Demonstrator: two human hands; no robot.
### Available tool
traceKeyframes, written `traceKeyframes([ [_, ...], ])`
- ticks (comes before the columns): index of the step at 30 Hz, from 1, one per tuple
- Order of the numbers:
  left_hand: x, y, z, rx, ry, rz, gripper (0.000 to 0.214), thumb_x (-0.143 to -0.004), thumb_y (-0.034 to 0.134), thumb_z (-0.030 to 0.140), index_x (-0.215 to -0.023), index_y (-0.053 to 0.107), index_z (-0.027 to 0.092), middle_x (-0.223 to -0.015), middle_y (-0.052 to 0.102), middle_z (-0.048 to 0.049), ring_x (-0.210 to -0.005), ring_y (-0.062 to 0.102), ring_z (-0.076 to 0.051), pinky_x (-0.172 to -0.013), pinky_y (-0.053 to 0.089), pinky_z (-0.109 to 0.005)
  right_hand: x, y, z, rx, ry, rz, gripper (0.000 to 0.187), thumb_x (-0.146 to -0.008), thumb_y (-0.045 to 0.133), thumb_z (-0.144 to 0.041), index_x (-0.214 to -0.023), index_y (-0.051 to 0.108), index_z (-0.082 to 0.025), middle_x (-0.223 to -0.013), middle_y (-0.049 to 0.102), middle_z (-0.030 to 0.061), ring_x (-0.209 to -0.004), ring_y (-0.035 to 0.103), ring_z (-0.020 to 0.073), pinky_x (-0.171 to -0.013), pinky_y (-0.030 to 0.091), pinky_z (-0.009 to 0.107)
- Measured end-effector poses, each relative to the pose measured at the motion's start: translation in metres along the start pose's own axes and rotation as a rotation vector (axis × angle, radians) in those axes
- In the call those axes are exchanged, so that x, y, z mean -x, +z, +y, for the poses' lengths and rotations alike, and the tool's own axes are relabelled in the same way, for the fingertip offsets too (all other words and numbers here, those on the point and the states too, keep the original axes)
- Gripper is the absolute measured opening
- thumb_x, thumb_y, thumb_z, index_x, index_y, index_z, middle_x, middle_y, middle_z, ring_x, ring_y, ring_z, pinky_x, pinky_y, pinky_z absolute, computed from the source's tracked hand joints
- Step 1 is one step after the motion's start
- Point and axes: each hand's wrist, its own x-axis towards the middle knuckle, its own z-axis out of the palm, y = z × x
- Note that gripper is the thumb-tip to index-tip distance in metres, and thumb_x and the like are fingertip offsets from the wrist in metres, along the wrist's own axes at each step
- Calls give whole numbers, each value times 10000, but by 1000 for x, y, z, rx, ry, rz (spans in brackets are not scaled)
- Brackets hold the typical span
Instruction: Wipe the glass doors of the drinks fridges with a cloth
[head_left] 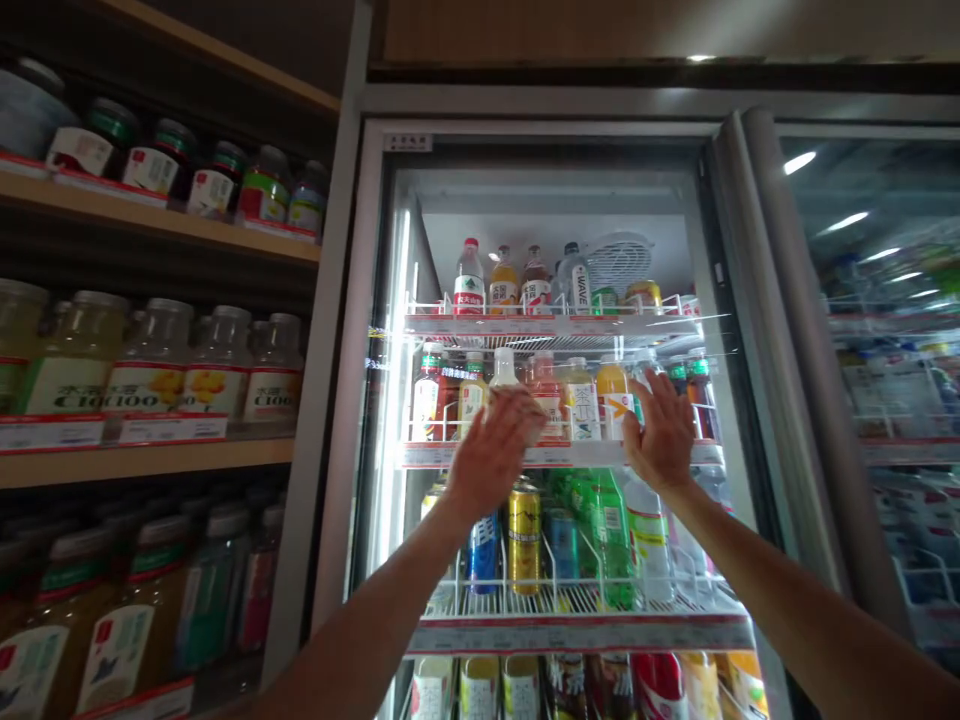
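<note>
My left hand (pixel 491 455) reaches into the open drinks fridge at the second wire shelf (pixel 559 455). Its fingers wrap around a pale bottle with a white cap (pixel 504 366) that sticks up above them. My right hand (pixel 661 435) is raised at the same shelf, fingers stretched out and apart, resting against the bottles beside an orange drink bottle (pixel 611 395). It holds nothing. Both forearms rise from the bottom of the view and hide part of the shelf below.
The fridge's glass door (pixel 780 400) stands swung open on the right, with another glass-fronted cooler (pixel 900 400) beyond. The top shelf (pixel 525 325) carries several bottles; cans and green bottles (pixel 607 530) fill the lower shelf. Wooden shelves (pixel 150 460) of jars and bottles line the left.
</note>
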Motion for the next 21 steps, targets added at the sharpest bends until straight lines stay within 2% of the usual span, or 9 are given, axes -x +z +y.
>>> traceKeyframes([
  [2,0,-7,-26,-31,-232,95,459,-891,371,174,-1349,357,195,-1425,378,-76,-1380,205,-229,-1092,304,-448,0,0,0,-7,8,-9,423,-843,394,-273,-1250,488,-208,-1368,475,85,-1305,384,232,-1055,289,455],
  [4,6,-11,-39,-49,-352,161,476,-886,389,188,-1355,334,127,-1432,349,-140,-1388,169,-260,-1090,297,-473,0,0,1,-8,10,-14,422,-842,393,-272,-1247,491,-201,-1365,477,90,-1307,380,233,-1059,283,456],
  [6,17,-11,-33,-52,-302,139,481,-875,408,184,-1344,342,98,-1430,348,-156,-1391,149,-268,-1094,294,-463,0,0,1,-8,8,-13,423,-840,397,-276,-1242,496,-189,-1365,474,100,-1307,379,235,-1061,282,454],
  [9,31,-10,-15,-44,-46,12,461,-865,414,163,-1324,378,131,-1421,386,-101,-1390,166,-230,-1109,281,-410,0,0,1,-12,10,-5,426,-840,402,-277,-1248,492,-193,-1365,474,97,-1310,376,234,-1065,282,457],
  [11,31,-11,-18,-56,10,-14,457,-869,408,171,-1324,376,139,-1420,392,-92,-1388,177,-215,-1111,277,-399,0,0,1,-12,6,0,427,-841,401,-274,-1251,489,-193,-1362,478,98,-1312,374,234,-1065,283,460],
  [15,17,-15,-47,-77,-325,132,503,-881,391,197,-1371,295,139,-1449,329,-137,-1392,155,-242,-1090,298,-456,0,0,2,-7,-10,-5,427,-844,397,-272,-1250,486,-177,-1368,471,107,-1310,376,233,-1072,275,460],
  [17,15,-13,-45,-48,-377,174,518,-881,383,191,-1384,270,143,-1459,307,-139,-1394,139,-249,-1093,295,-476,1,0,2,-3,-9,-2,423,-846,391,-270,-1246,491,-176,-1363,475,108,-1308,381,232,-1072,276,459],
  [19,19,-8,-26,-7,-253,143,506,-873,384,171,-1371,299,135,-1443,340,-126,-1392,149,-242,-1103,292,-462,1,0,1,-5,-8,7,423,-844,391,-268,-1244,495,-175,-1358,481,110,-1305,384,237,-1068,282,459],
  [21,21,-2,-1,33,-36,55,483,-863,396,163,-1344,357,147,-1429,376,-88,-1387,177,-223,-1112,292,-422,2,1,1,-15,-10,10,433,-843,396,-267,-1259,485,-187,-1362,477,103,-1306,383,242,-1064,285,463],
])
